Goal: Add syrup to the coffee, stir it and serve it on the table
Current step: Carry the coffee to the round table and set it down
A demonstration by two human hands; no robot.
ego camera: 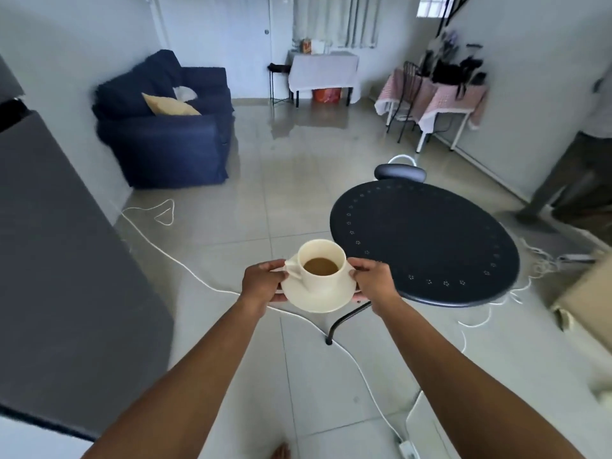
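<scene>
So both hands are out in front carrying the drink. The left hand pinches the left edge of the cream saucer, thumb on top of the rim and fingers tucked underneath, and the right hand does the same on the right edge. Tight grip on both sides, nothing loose about it. The cream cup sits on the saucer with its handle pointing toward the left hand, and the coffee inside is a milky brown, filling the cup maybe halfway up from what I can see.

Using the round black table as the reference: the cup and saucer are held in the air just beside its near-left edge, not over the tabletop and not touching it. The tabletop has a ring of little flower-shaped cutouts near its rim. One black table leg shows below the saucer, going down to the tiled floor. A dark chair is tucked at the far side of the table.

A white cable snakes across the floor on the near-left side of the table, passing under the hands. Well off to the far left of the table there's a navy sofa with a yellow cushion on it. Far behind the table is a pink-clothed table, and a second person stands at the right edge, only partly in view
</scene>
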